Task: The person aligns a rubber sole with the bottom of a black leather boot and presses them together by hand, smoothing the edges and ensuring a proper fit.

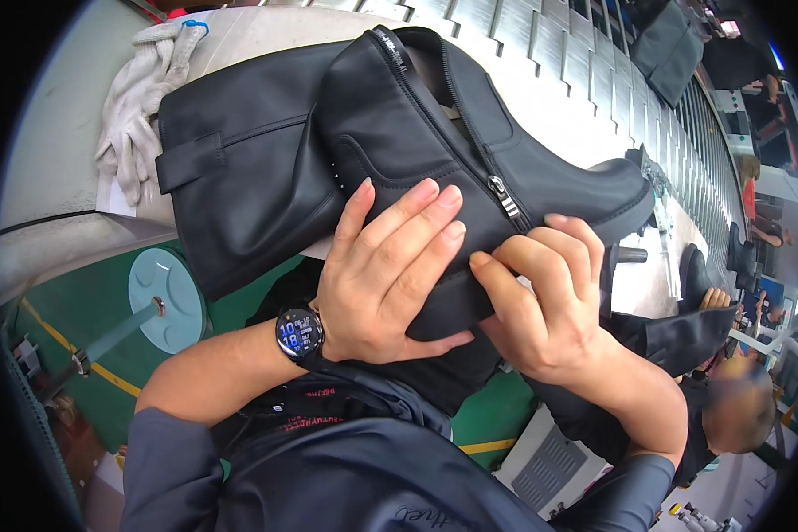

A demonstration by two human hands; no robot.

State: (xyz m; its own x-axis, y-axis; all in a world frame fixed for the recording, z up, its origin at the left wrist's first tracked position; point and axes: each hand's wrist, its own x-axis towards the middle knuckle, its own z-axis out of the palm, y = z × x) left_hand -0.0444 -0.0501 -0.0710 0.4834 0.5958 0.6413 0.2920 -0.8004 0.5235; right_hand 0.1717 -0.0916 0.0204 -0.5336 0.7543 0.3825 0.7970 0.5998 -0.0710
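Lying flat, unclenched, the left hand (390, 275) partly covers the black boot (381, 133) at twelve o'clock; the right hand (550, 301), toward four, curls over it, thumb hidden, grip unclear. Farther, a white glove (144, 102) lies at ten.

Black boot (390, 133) — left hand (386, 275), right hand (545, 297) on it

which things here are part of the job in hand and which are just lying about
In hand:
- black boot, left hand spread on it, right hand curled at it
- its silver zip pull

Lying about:
- white knitted gloves, beside the boot
- pale blue disc on a pole, lower left
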